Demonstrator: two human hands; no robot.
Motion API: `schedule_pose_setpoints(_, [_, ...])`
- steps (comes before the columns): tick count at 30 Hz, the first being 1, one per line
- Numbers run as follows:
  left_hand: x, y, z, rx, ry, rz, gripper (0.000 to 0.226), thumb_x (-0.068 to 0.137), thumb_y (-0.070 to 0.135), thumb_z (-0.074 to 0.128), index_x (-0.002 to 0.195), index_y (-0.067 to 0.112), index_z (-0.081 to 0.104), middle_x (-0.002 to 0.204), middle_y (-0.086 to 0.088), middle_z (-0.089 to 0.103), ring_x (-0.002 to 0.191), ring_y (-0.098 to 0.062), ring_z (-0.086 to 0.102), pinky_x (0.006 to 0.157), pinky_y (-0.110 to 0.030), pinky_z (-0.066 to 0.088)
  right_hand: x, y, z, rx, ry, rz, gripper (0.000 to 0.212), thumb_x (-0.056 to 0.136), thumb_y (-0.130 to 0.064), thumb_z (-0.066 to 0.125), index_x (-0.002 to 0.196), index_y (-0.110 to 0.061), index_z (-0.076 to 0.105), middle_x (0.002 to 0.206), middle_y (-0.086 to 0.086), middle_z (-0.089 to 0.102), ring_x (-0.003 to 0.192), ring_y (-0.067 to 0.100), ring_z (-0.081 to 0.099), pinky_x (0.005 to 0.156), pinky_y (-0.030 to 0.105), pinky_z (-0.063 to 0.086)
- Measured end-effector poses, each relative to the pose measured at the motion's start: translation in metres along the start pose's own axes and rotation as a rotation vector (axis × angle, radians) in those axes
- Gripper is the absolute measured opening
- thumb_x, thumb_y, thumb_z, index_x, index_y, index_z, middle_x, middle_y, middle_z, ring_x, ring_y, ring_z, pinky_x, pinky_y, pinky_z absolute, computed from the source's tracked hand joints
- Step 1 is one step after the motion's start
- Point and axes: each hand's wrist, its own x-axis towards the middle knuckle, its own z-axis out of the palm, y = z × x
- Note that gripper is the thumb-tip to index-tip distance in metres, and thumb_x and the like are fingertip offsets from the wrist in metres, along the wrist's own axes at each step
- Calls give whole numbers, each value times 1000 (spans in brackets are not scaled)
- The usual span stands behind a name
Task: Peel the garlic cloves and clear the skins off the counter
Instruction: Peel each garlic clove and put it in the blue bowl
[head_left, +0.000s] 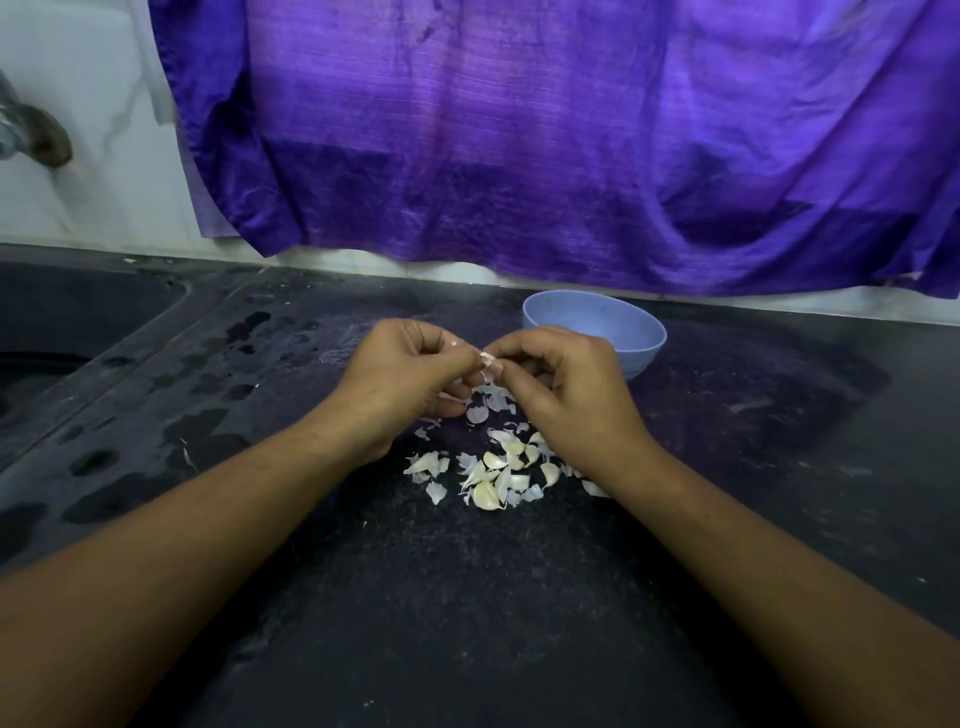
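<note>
Both hands meet in the middle of the frame. The left hand (410, 374) and the right hand (561, 384) each have their grip pinched on one small garlic clove (487, 358), mostly hidden by the fingers. Below them, a pile of cloves and skins (493, 478) lies on the dark surface (467, 597); the right wrist covers its edge. The right hand partly hides a blue bowl (623, 322) behind it. The sink (62, 322) is cut off at the left.

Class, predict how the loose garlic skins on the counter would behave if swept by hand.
The garlic skins look thin and curled, so probably featherlight and apt to scatter. The counter shows wet patches at left, so some may stick.
</note>
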Motion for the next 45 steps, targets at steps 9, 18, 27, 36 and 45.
schedule_pose_setpoints(9, [5,-6,-2,65,-16,38,17,96,23,71,94,7,75,80,-9,73,74,-16,67,71,-38,60,3,2,0,418,17,208,8,96,-5,70,102,-8,75,88,9,77,82,23,73,82,52,62])
schedule_pose_setpoints(18, [1,0,-6,-28,-83,44,11,92,16,76,92,5,77,86,-8,77,76,-14,70,68,-33,62,2,2,-2,436,-28,207,10,93,-3,73,102,-6,75,86,15,76,82,39,72,78,49,61])
schedule_pose_setpoints(27, [0,3,-6,-10,-84,13,10,95,12,70,88,7,77,84,-9,77,75,-14,71,67,-31,61,3,4,-3,371,-33,211,13,93,-3,72,104,-7,79,92,4,79,86,28,76,84,52,61])
schedule_pose_setpoints(36, [-1,3,-3,29,-59,-14,14,93,8,71,80,4,74,73,-8,74,64,-13,68,62,-27,60,1,4,-2,314,-54,199,11,93,-6,74,102,-11,80,89,4,79,83,30,75,80,56,60])
schedule_pose_setpoints(45, [0,2,-5,-18,-121,28,16,96,13,71,101,-1,76,94,-14,79,75,-14,70,64,-27,60,3,6,-7,377,-29,231,13,94,-4,71,105,-6,78,89,6,79,85,27,77,85,54,61])
